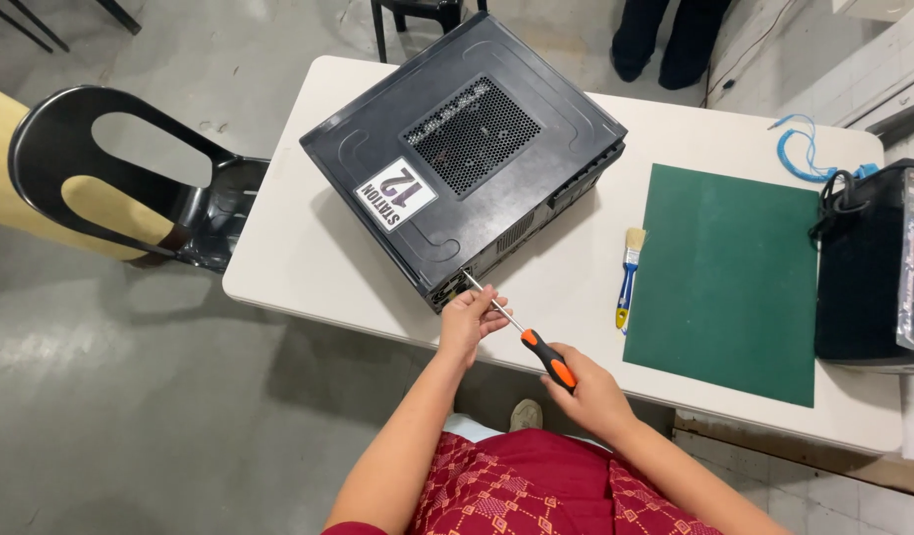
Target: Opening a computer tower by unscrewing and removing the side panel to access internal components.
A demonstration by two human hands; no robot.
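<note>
A black desktop computer case (467,149) lies on its side on the white table (298,248), with a vent grille and a white label on its upper panel. My right hand (591,396) grips the orange and black handle of a screwdriver (548,359). Its metal shaft runs up and left to the case's near corner. My left hand (469,322) pinches the shaft close to the tip, right at that corner.
A green cutting mat (734,277) lies on the table's right half, with a blue-handled paintbrush (629,277) beside it. A second black case (873,267) stands at the right edge, a blue cable (799,149) behind it. A black chair (120,178) stands left; a person's legs (670,40) are beyond the table.
</note>
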